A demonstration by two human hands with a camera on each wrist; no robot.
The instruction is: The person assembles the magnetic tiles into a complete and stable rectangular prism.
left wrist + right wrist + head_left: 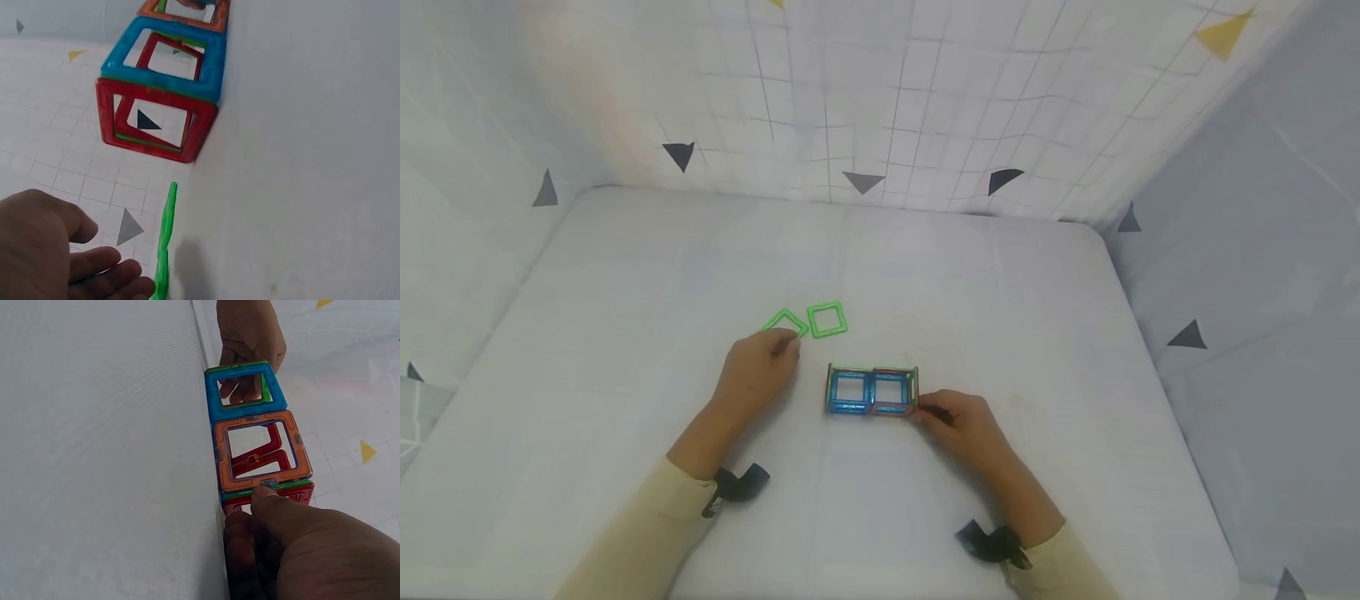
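A two-cube frame of magnetic tiles (871, 392) stands on the table, with blue, orange and red square tiles and green edges. At its right end is my right hand (958, 421); in the right wrist view the thumb (265, 497) lies on the top edge by the orange tile (262, 481), and the hand pinches that end. My left hand (756, 371) is over the near corner of a flat green square tile (786, 317), covering part of it. The left wrist view shows its thumb (78, 225) apart from its loosely bent fingers, beside the green tile (165, 237).
A second green square tile (827, 320) lies flat just right of the first. The white table (1000, 317) has a pale grid-patterned wall (880, 92) behind it and grey panels at both sides. Dark wrist straps with cameras sit on both wrists.
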